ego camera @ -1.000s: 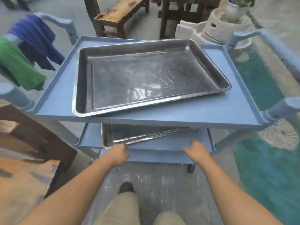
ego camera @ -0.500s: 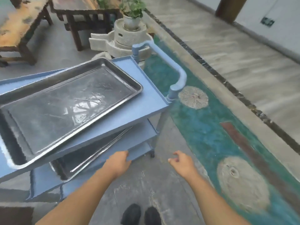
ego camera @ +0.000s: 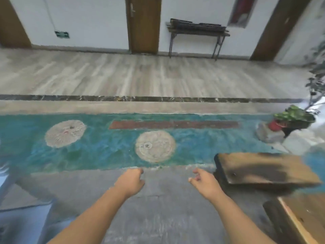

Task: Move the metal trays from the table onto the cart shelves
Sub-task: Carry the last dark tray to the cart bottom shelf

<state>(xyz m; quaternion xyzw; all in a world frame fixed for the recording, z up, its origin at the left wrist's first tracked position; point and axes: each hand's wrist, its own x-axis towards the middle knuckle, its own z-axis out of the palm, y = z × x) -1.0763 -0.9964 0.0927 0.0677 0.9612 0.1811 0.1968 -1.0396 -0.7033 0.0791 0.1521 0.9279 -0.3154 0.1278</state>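
No metal tray is in view at this moment. Only a blurred blue edge of the cart (ego camera: pixel 10 213) shows at the lower left. My left hand (ego camera: pixel 131 182) hangs over the grey floor with its fingers curled in a loose fist, holding nothing. My right hand (ego camera: pixel 202 181) is beside it, about a hand's width to the right, fingers loosely bent and apart, also holding nothing. Both forearms reach up from the bottom of the frame.
A wooden bench (ego camera: pixel 263 170) stands just right of my right hand, and a wooden table corner (ego camera: pixel 302 221) fills the lower right. A painted teal strip with round stone discs (ego camera: pixel 154 146) crosses the floor. Potted plants (ego camera: pixel 292 118) sit at right; a dark side table (ego camera: pixel 197 29) stands by the far wall.
The view has swung right, away from the cart with its two trays, which have left the frame. Both hands came off the lower shelf and now hang free.
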